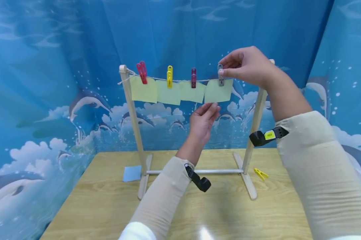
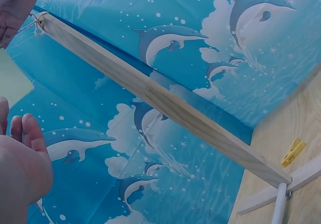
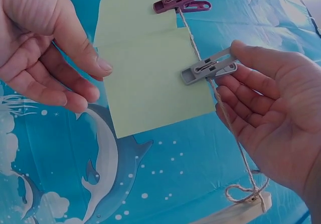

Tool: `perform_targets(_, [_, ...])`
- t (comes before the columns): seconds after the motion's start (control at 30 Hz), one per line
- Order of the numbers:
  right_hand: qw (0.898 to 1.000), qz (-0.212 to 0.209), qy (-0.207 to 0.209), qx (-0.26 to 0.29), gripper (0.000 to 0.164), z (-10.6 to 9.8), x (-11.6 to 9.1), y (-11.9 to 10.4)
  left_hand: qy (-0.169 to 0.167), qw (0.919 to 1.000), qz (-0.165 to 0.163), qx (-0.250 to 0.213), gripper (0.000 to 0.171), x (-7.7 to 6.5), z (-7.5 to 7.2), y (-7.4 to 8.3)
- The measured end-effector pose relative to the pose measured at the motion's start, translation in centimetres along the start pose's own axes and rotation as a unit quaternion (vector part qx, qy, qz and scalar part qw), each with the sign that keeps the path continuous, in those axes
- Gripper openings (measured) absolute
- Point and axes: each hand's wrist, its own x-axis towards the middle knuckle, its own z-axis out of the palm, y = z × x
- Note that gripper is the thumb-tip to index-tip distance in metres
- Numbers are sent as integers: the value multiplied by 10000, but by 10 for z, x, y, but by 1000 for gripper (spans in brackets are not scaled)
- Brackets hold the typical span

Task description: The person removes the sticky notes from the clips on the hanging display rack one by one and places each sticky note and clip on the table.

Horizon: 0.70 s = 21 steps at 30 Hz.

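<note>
Standing behind the person, I find the grey clip (image 3: 193,76) on the string (image 1: 202,80), its jaws lapped over the upper edge of a pale green note (image 3: 155,91), the rightmost paper on the line. The right-hand grip (image 1: 252,68) pinches the clip by its handles. The left-hand grip (image 1: 202,125) is at the note's lower edge, fingers bent and thumb tip overlapping the paper in the right wrist view; whether it pinches the sheet I cannot tell.

Handling, in my judgement: the note is very light, limp and easily creased, so a soft hold at the lower edge or a corner suffices; a hard tug could tear it or draw it from the clip. The clip appears to be light, stiff plastic with a sprung pivot and rather smooth faces. It is best held near the ends of its handles, where squeezing should need least force; an off-centre pinch could slip. The string looks thin and likely to give under a downward pull.

A purple clip (image 1: 193,78) is next along. A yellow clip (image 1: 260,173) lies on the tabletop (image 1: 216,206), beside the frame's right foot (image 1: 249,186).
</note>
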Motion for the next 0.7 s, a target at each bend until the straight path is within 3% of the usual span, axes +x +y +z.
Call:
perform_targets(0.23, [9994, -173, 112, 281, 42, 2, -2, 0, 3, 9991, 186, -369, 5, -3, -2, 3])
perform_targets(0.4, [9970, -277, 464, 548, 37, 2, -3, 5, -62, 9994, 74, -347, 7, -5, -5, 4])
perform_targets(0.57, [9882, -395, 1036, 1053, 29, -1, -6, 7, -145, 9997, -37, -190, 7, -7, -9, 4])
perform_targets(0.7, [9767, -598, 1497, 1414, 27, -3, -10, 4, -247, 9996, 66, 77, 8, -9, -9, 6])
